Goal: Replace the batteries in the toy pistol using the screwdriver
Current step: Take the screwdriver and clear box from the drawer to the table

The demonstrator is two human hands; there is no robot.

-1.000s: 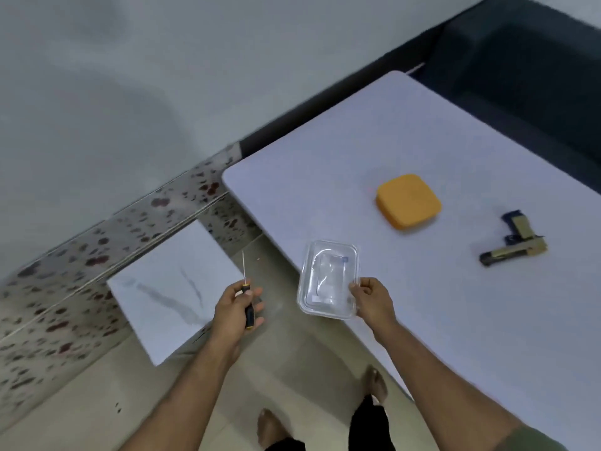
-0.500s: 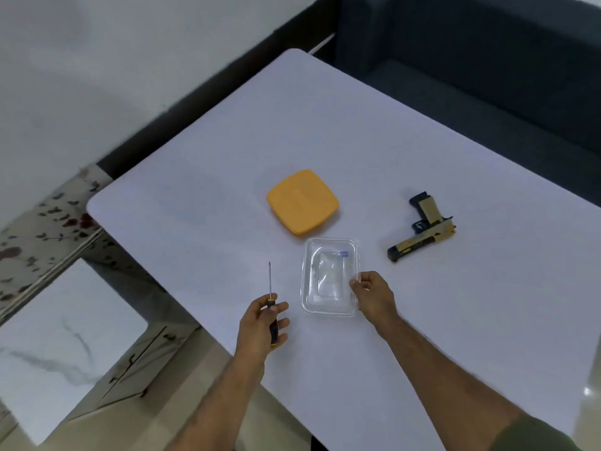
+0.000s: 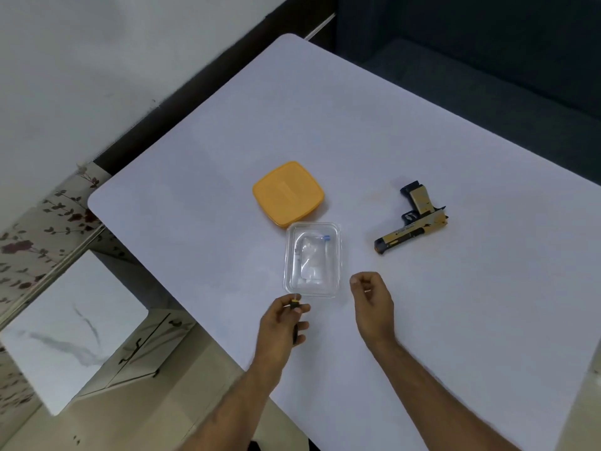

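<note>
On the left I am seeing my left hand [image 3: 282, 323] curling its grip around the screwdriver [image 3: 295, 315]; the black handle is sitting inside the fingers with a yellow collar showing just above the thumb, and I cannot tell where the shaft is pointing because it is too thin to make out against the container. That hand is hovering at the near left corner of the clear plastic container [image 3: 313, 259], touching or almost touching its rim; I cannot tell which. The container is lying open on the white bench [image 3: 455, 320], and something small with a blue tip is resting inside it near the far edge, though its contents are too faint to name. Just beyond the container, its far rim meeting it, the orange lid [image 3: 288, 193] is lying flat on the bench. Moving right, my right hand [image 3: 372, 299] is hanging just beside the container's near right corner with its fingers loosely curled inward, the grip holding nothing and standing clear of the container wall. Farther right and farther from me, the toy pistol [image 3: 411, 219] is lying on its side on the bench, tan and black, its barrel pointing down toward the left and its handle pointing away from me, well apart from both hands.
</note>
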